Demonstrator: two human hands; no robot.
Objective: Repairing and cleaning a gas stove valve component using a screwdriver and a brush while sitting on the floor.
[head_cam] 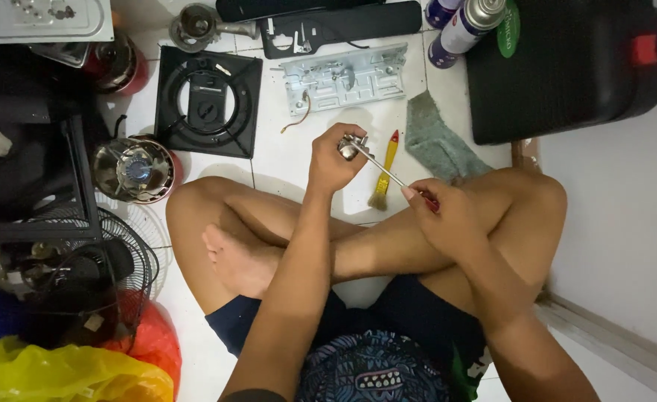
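Metal stove part [351, 146] gripped in left hand [333, 160]; right hand [447, 216] pinches screwdriver [391, 175], seemingly mid-unscrewing; steady tip alignment is needed.

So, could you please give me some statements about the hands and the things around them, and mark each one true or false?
1. The left hand holds a small metal part. True.
2. The right hand holds a hammer. False: it holds a screwdriver.
3. A yellow-handled brush lies on the floor. True.
4. The grey cloth covers the brush. False: it lies beside it, apart.
5. The person sits on a chair. False: cross-legged on the floor.
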